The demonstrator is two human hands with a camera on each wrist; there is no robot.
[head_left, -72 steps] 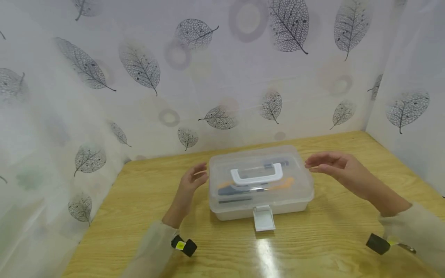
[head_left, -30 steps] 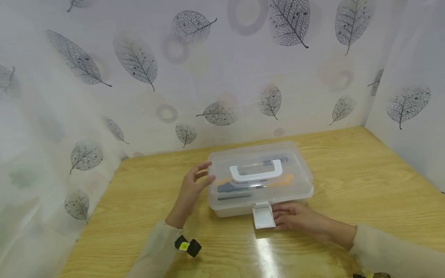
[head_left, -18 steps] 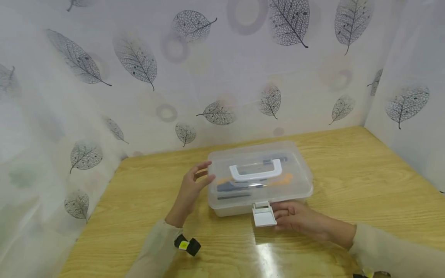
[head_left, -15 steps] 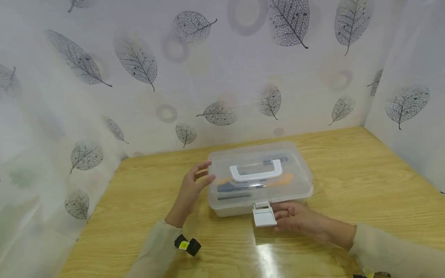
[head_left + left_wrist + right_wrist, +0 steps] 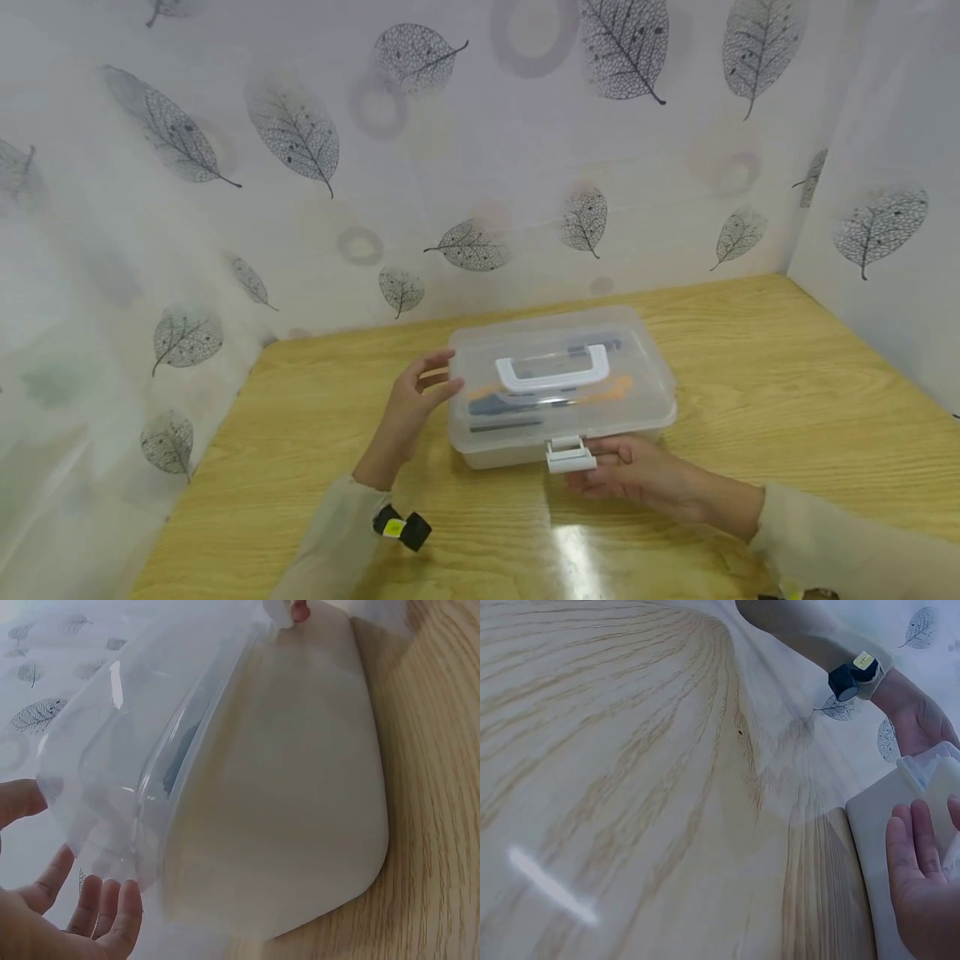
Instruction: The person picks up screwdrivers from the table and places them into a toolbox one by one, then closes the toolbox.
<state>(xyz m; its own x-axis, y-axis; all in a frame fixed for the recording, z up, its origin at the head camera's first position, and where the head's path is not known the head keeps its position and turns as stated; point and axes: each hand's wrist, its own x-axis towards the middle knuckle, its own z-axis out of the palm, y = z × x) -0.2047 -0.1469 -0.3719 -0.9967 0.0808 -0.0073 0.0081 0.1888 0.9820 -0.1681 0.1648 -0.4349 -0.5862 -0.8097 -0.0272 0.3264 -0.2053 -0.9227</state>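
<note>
A lidded plastic toolbox (image 5: 510,454) stands on the table, its clear lid (image 5: 645,392) down. Through the lid, blurred orange and dark blue items show. My left hand (image 5: 401,412) rests its spread fingertips on the lid's left end; the left wrist view shows those fingers (image 5: 86,904) loosely bent against the clear plastic. At the box's front, my right hand (image 5: 652,475) has its fingers under and beside the white latch (image 5: 572,458), which is tilted up. In the right wrist view the fingers (image 5: 926,840) extend along the latch's face.
A white carry handle (image 5: 555,383) lies on top of the lid. The wooden table (image 5: 315,500) extends around the box, with a leaf-patterned curtain (image 5: 480,150) behind it and at both sides. Each wrist carries a small black camera (image 5: 412,531).
My right hand came from the box's right side to its front. The latch, hanging down earlier, has swung upward with the fingers beneath it. My left hand moved onto the lid's edge and stays there.
</note>
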